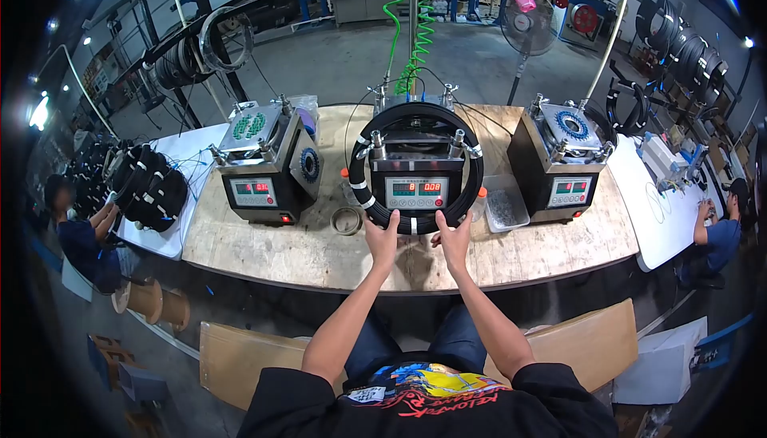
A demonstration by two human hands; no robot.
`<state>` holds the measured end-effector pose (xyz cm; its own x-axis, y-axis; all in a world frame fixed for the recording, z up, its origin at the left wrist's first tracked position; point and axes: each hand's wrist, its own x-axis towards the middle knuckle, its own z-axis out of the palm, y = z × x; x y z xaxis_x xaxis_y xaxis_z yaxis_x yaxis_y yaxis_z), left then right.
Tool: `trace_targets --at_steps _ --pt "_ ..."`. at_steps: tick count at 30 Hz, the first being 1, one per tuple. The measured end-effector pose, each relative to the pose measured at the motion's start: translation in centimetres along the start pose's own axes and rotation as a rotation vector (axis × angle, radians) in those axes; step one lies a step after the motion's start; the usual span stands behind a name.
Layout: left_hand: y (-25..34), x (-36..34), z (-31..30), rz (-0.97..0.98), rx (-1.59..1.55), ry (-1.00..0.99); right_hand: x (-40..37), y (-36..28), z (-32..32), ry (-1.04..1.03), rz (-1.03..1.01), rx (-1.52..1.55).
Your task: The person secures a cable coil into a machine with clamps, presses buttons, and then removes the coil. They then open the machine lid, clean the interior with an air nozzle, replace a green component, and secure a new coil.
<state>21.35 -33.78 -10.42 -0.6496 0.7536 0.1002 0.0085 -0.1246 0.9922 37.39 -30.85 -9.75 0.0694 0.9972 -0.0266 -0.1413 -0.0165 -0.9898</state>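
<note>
Both my hands hold a coil of black cable [359, 174], bound with light bands, upright before the middle machine. My left hand [382, 234] grips its lower left, thumb on the near side. At the lower right my right hand [454, 238] does the same. Through the ring shows the middle machine's control panel [417, 192] with red digits. A round dish [347, 221] lies left of the coil. To the right, a clear tray [506, 202] of small pieces stands near an orange-capped bottle [479, 203].
Similar machines stand left [264, 170] and right [559, 166] on the wooden table [264, 250]. Green spiral hoses [415, 63] hang behind. Black coils [148, 186] lie on the left white table. One person [84, 234] works at left, another [719, 230] at right.
</note>
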Motion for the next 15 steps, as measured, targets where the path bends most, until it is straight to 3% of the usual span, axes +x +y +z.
trace_targets --at_steps 3,7,9,10,11,15 --pt "0.5 0.2 -0.8 0.051 0.058 -0.016 0.9 0.5 -0.7 0.058 -0.140 -0.185" --pt "0.3 1.7 -2.1 0.108 0.106 -0.043 2.7 -2.2 -2.9 0.131 -0.131 -0.014" --pt "-0.2 3.5 -2.9 0.139 0.022 -0.028 5.4 -2.0 -4.2 0.102 -0.200 -0.040" --pt "0.0 4.7 -3.3 0.162 0.131 -0.001 6.7 -2.6 -4.7 0.093 -0.257 -0.066" --pt "0.0 6.1 -2.9 0.170 -0.078 0.032 8.0 -3.2 -5.0 0.082 -0.316 -0.093" --pt "4.3 11.1 -3.1 0.210 -0.076 -0.046 12.7 -7.4 -5.7 -0.051 -0.389 -0.185"
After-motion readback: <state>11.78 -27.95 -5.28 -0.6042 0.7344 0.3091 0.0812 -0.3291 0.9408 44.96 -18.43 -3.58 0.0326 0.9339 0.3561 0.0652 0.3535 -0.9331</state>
